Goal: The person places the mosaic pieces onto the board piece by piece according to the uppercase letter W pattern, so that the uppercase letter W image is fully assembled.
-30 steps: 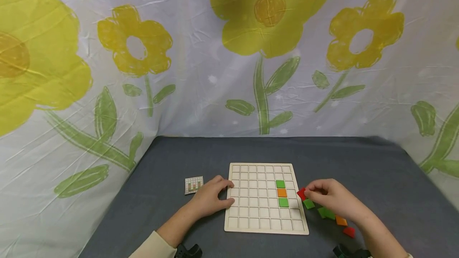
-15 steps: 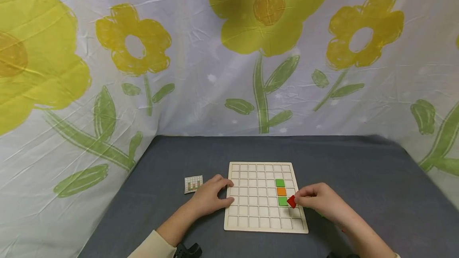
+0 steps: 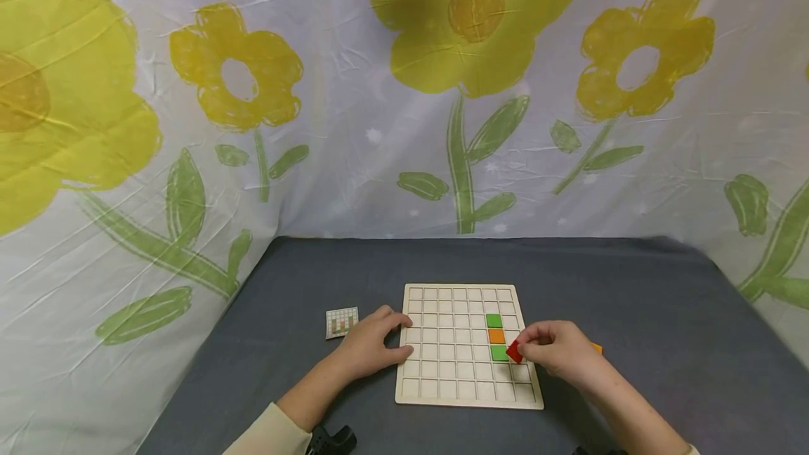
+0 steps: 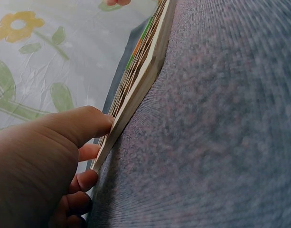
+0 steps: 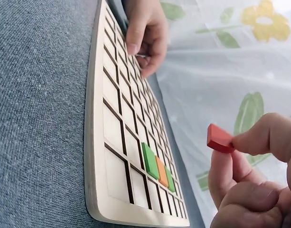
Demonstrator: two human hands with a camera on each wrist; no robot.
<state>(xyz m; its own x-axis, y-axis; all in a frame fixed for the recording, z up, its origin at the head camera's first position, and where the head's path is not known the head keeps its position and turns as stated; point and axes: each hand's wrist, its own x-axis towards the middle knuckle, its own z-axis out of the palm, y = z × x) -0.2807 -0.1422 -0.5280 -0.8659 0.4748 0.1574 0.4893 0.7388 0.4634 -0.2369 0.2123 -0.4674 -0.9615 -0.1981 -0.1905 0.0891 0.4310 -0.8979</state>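
Red tile (image 3: 514, 352) is pinched in my right hand (image 3: 556, 353), hovering off the board (image 3: 468, 399) just right of the green-orange-green column (image 3: 496, 335). I'd level it over one cell and drop it flat, left hand (image 3: 369, 350) bracing the board's edge.

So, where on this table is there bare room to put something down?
The grey cloth behind the wooden grid board, up to the flowered backdrop, is bare, and so is the far right side. Left of the small pattern card is free too. It is crowded at the board's right edge, where the right hand pinches a red tile.
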